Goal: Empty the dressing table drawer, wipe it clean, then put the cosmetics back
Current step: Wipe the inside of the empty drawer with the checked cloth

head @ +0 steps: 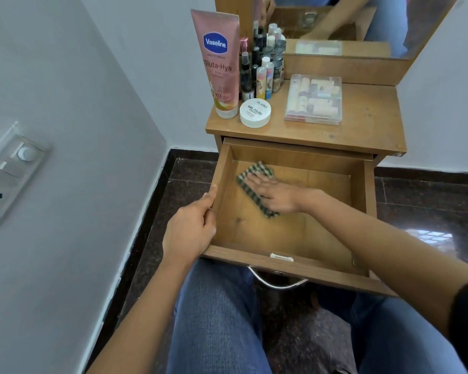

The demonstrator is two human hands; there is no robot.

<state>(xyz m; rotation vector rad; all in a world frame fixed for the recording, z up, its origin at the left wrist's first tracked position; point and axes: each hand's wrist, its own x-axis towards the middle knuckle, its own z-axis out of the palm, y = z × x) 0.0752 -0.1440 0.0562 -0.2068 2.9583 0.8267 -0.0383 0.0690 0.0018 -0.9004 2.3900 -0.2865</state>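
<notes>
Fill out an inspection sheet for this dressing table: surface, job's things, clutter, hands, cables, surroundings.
Surface: wooden table top carries the cosmetics; drawer is pulled open and holds only the cloth.
Job's things: checked cloth lies on the drawer floor; Vaseline tube stands upright; white jar, clear box and small bottles are on the top.
Clutter: nothing seen.
Hands: left hand grips the drawer's left wall; right hand presses flat on the cloth.
Cables: nothing seen.
Surroundings: mirror behind the table; switch panel on the left wall; dark floor.
</notes>
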